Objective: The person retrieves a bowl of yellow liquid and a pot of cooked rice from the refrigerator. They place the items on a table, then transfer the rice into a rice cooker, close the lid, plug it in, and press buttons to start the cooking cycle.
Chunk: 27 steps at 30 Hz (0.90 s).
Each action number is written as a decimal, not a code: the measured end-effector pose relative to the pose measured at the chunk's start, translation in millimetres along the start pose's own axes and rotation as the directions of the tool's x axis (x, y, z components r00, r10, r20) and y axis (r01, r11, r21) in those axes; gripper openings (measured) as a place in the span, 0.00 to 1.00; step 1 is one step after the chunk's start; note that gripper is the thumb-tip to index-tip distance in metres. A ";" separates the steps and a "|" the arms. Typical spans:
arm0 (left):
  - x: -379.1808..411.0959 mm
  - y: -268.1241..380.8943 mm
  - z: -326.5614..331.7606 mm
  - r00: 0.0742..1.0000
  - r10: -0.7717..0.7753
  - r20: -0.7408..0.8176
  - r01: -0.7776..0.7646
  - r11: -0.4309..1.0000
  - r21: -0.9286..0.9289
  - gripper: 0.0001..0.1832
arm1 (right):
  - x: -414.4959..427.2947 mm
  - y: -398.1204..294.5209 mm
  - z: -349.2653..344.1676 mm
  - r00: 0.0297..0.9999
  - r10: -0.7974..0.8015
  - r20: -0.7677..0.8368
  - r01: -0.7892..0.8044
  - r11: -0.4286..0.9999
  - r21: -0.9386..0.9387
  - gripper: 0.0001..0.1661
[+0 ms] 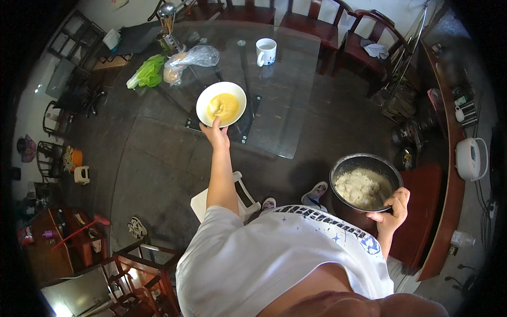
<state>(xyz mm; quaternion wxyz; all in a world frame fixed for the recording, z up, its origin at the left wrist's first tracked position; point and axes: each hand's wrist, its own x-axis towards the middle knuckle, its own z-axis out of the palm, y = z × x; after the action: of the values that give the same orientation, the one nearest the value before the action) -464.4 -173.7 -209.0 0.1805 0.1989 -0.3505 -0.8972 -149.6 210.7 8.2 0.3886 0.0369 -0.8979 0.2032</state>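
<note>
My left hand (218, 136) grips the near rim of a white bowl (204, 99) with beaten egg (227, 105) in it, at the near edge of a glass table; the thumb is at the rim. Whether the bowl rests on the glass, I cannot tell. At the right, my right hand (392, 208) holds the rim of a dark rice cooker inner pot (340, 164) with cooked rice (356, 188) inside. Beyond the bowl lie a head of leafy lettuce (147, 73) and a clear plastic bag (198, 57) with round, eggs-like items in it. A white mug (265, 51) stands farther right.
The glass table (285, 130) has a metal utensil holder (170, 43) at its far left. Wooden chairs (313, 27) line the far wall. A white plastic stool (200, 202) stands below my left arm. A white rice cooker (469, 158) sits on a wooden cabinet top at the right.
</note>
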 end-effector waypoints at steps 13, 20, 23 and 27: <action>-206.4 -49.0 120.2 0.373 -0.766 0.523 0.785 0.561 0.263 0.41 | 151.7 98.4 121.2 0.901 -0.409 0.145 0.222 0.722 0.656 0.35; -225.1 -46.7 112.4 0.663 -0.672 0.329 0.729 0.680 -0.081 0.32 | 205.4 105.5 194.1 0.729 -0.652 0.208 0.165 0.463 0.871 0.33; -233.1 -44.0 113.4 0.789 -0.600 0.131 0.614 0.779 -0.128 0.31 | 227.2 104.6 229.2 0.634 -0.717 0.288 0.093 0.441 0.893 0.35; -219.5 -47.9 111.4 0.934 -0.338 -0.115 0.343 0.939 0.021 0.26 | 239.0 118.5 300.7 0.603 -0.413 0.682 -0.592 0.342 0.730 0.24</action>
<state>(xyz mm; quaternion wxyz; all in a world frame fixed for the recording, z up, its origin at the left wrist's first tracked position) -339.3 23.1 -116.8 0.0374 0.3093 -0.3183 -0.8953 -547.6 222.7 -46.3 -0.1617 0.2785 -0.6779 0.6609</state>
